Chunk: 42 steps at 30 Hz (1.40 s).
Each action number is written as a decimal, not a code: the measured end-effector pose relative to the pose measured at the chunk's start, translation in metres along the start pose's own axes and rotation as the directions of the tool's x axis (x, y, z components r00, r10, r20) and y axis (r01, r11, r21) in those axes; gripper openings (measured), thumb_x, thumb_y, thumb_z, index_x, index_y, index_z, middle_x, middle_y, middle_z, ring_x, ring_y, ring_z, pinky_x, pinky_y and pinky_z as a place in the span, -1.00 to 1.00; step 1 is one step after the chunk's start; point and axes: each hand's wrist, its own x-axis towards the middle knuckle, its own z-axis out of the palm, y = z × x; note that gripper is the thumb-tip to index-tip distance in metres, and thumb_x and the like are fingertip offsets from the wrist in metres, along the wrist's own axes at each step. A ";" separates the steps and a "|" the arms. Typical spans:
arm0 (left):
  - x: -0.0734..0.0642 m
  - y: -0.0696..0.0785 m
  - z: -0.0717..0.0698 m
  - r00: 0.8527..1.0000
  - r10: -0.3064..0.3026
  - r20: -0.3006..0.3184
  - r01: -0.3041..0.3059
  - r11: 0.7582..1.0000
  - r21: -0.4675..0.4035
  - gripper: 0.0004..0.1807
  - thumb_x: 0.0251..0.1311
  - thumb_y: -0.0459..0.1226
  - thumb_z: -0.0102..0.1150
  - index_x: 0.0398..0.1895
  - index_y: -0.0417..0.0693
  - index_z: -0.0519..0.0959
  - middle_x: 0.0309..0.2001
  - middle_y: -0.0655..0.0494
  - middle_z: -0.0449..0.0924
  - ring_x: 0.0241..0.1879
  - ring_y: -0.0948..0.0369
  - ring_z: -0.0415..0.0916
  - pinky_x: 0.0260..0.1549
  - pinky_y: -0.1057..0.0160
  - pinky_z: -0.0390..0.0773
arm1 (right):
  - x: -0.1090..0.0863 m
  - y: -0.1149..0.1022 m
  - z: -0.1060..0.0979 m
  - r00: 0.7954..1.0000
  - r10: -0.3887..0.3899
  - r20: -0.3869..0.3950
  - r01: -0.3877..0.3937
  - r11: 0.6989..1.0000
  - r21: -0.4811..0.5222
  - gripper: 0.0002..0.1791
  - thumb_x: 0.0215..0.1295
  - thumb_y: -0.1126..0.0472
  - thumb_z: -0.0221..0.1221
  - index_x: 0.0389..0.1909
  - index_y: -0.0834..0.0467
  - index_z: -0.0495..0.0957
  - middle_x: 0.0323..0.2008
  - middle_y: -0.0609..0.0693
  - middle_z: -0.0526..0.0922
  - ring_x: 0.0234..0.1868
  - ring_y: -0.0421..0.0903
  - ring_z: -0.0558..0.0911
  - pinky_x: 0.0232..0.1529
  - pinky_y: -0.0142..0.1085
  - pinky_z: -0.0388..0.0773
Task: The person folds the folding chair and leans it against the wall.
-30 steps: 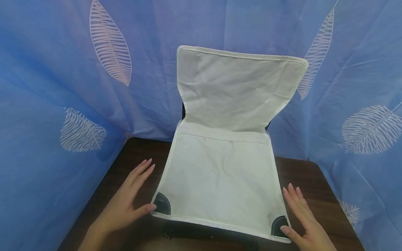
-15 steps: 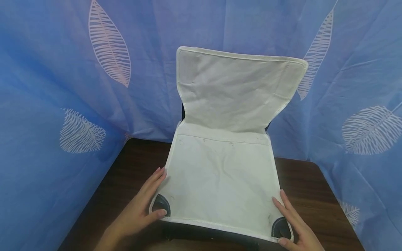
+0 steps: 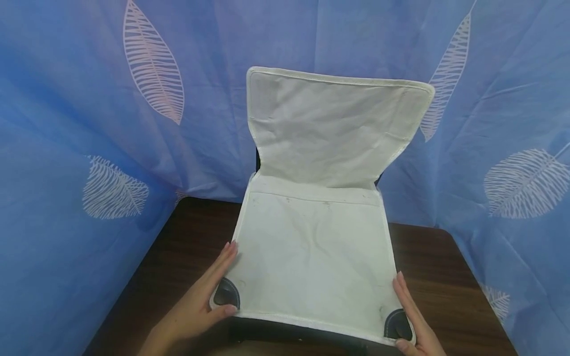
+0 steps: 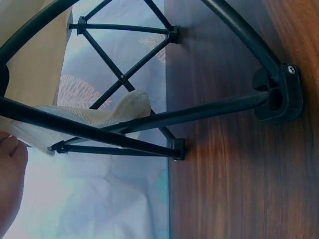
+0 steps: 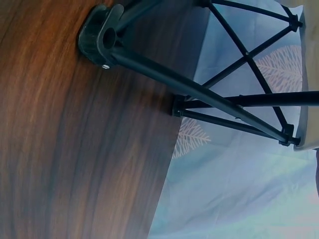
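A small folding chair [image 3: 307, 252] with off-white fabric stands on the brown table, its backrest [image 3: 338, 128] raised at the far side. Dark patches cover the seat's two front corners. My left hand [image 3: 196, 301] lies against the seat's left front corner, fingers straight along the side edge and thumb at the front edge. At the opposite corner my right hand [image 3: 416, 316] touches the side edge with extended fingers, its thumb by the dark patch. Under the seat, the black tube frame [image 4: 209, 108] shows in both wrist views, with plastic feet [image 5: 102, 40] on the wood.
The dark wood table [image 3: 438, 267] extends on both sides of the chair. Blue curtains [image 3: 213, 99] with white leaf prints hang close behind and at either side.
Both hands have come inward from beside the seat and now touch its front corners. The chair stays in nearly the same place; the head view shifts slightly.
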 end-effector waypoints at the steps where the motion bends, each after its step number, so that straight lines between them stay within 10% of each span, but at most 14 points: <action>1: 0.000 0.000 0.000 1.000 0.003 0.002 -0.003 1.000 -0.005 0.00 0.08 -0.06 0.32 0.54 -0.02 0.00 0.57 0.04 -0.10 0.56 0.22 -0.23 0.36 0.53 -0.17 | 0.000 0.000 0.000 1.000 0.006 0.001 -0.006 1.000 0.010 -0.19 0.37 0.19 0.02 0.50 0.32 -0.14 0.58 0.04 -0.29 0.55 -0.38 -0.26 0.34 -0.77 -0.23; 9: -0.002 -0.002 0.000 1.000 -0.013 0.023 0.013 1.000 -0.022 0.07 0.08 0.18 0.27 0.55 0.02 -0.03 0.58 0.07 -0.14 0.56 0.27 -0.25 0.34 0.23 0.06 | -0.003 -0.002 0.000 0.998 0.065 0.014 -0.065 0.997 0.052 -0.10 0.27 0.25 0.13 0.52 0.26 -0.14 0.57 0.10 -0.30 0.52 -0.48 -0.24 0.31 -0.80 -0.15; 18: -0.001 -0.003 0.001 0.999 0.019 0.029 -0.017 0.996 -0.089 0.12 0.01 0.31 0.19 0.54 -0.02 0.01 0.57 0.04 -0.09 0.56 0.26 -0.30 0.34 0.48 -0.11 | -0.004 -0.007 -0.004 0.998 0.065 -0.025 -0.067 0.988 -0.138 0.02 0.04 0.19 0.38 0.50 0.19 0.05 0.57 -0.12 -0.10 0.47 -0.57 -0.08 0.28 -0.82 -0.05; 26: 0.000 -0.005 -0.003 0.989 0.143 0.034 -0.143 0.990 -0.009 -0.03 0.03 0.19 0.27 0.46 -0.07 0.21 0.50 0.02 0.13 0.56 0.24 -0.19 0.39 0.57 -0.10 | -0.005 0.002 -0.013 0.994 -0.111 0.014 0.112 0.966 -0.233 0.05 -0.27 0.17 0.52 0.35 0.31 0.29 0.53 -0.01 0.06 0.51 -0.42 -0.01 0.39 -0.73 -0.14; 35: 0.004 -0.007 -0.006 0.928 0.371 -0.029 -0.366 0.925 0.106 -0.20 0.06 0.19 0.18 0.30 -0.10 0.45 0.35 0.05 0.41 0.51 0.17 0.03 0.40 0.53 0.06 | 0.000 0.005 -0.017 0.973 -0.225 0.044 0.228 0.928 -0.294 -0.07 -0.21 0.13 0.50 0.31 0.23 0.39 0.48 -0.22 0.18 0.55 -0.27 -0.05 0.47 -0.63 -0.21; 42: 0.010 -0.009 -0.009 0.859 0.511 -0.023 -0.503 0.851 0.152 -0.16 -0.12 0.11 0.35 0.24 -0.15 0.50 0.31 0.02 0.46 0.47 0.14 0.14 0.40 0.47 0.13 | 0.006 0.009 -0.021 0.938 -0.333 0.096 0.347 0.896 -0.277 -0.19 0.21 -0.15 0.24 0.34 0.28 0.34 0.49 -0.15 0.16 0.56 -0.24 -0.06 0.49 -0.58 -0.23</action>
